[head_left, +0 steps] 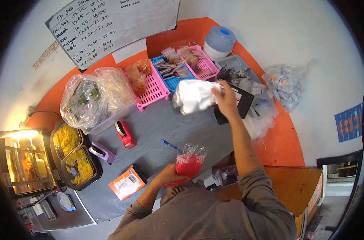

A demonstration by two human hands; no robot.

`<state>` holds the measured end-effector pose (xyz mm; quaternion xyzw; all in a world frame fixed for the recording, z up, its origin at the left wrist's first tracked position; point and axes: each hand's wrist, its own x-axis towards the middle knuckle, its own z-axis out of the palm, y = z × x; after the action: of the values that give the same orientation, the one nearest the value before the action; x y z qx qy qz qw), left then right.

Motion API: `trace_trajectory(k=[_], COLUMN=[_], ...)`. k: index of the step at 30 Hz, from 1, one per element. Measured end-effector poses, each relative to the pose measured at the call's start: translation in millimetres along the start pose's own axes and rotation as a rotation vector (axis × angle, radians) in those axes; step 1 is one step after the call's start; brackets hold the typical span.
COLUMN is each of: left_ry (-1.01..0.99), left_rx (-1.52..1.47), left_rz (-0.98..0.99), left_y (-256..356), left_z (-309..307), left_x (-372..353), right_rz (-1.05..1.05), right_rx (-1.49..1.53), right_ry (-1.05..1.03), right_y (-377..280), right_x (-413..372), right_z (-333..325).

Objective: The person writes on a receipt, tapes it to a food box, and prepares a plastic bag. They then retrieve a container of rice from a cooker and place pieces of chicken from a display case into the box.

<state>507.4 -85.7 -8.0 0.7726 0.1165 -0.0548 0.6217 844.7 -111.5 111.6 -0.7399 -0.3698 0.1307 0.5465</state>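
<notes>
My left hand (171, 176), low and near my body, is closed around the lower left of a clear plastic bag (191, 158). Pinkish-white bits show in its upper part and bright red below. Farther out, my right hand (227, 98) grips the right end of a shiny white plastic pouch (196, 96). This pouch is above the grey table, overlapping the front of the blue basket (172, 82) in this view. A flat black device (245, 103) lies just beyond my right wrist. Right by the clear bag's top is a blue pen (170, 145).
Pink baskets (153, 86) hold packets at the back. Left of them stands a tub with stuffed clear bags (92, 96). A red tape dispenser (126, 135), a purple one (103, 153), an orange box (127, 183) and trays of yellow food (79, 166) occupy the left side.
</notes>
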Motion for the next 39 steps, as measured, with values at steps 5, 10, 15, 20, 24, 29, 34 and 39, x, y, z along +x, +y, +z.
trace_trajectory(k=[5,10,15,20,24,29,34,39], left_ry=[0.135,0.415,0.516,0.403,0.192,0.033,0.064,-0.023], left_rx=[-0.18,-0.308,-0.227,-0.347,-0.47,0.122,0.187,0.405], left_rz=[0.01,0.146,0.07,0.064,-0.055,0.223,0.064,-0.013], left_y=[-5.3,-18.8,0.1,0.4,-27.0,31.2,1.5,0.1], left_z=[-3.7,-16.5,-34.3,-12.7,30.4,102.8,171.2,225.5], left_x=[20.3,32.2,37.0,54.8,83.4,127.2,143.3,146.1], right_rz=[-0.248,-0.027,-0.323,0.393,0.83,0.905,0.736,1.082], right_rx=[-0.396,-0.649,-0.83,0.691,0.693,1.315,0.958,-0.032], right_ry=[-0.195,-0.626,-0.191,-0.861,-0.957,-0.404,0.728,1.076], right_y=[83.9,141.4,96.0,83.8,78.4,132.6,261.3,446.8], right_x=[30.8,17.4,1.1,-97.1,-192.1,-323.4,-412.0,-526.0], right_z=[96.1,142.8,108.3,20.4,-46.3,-72.5,-119.3,-175.0])
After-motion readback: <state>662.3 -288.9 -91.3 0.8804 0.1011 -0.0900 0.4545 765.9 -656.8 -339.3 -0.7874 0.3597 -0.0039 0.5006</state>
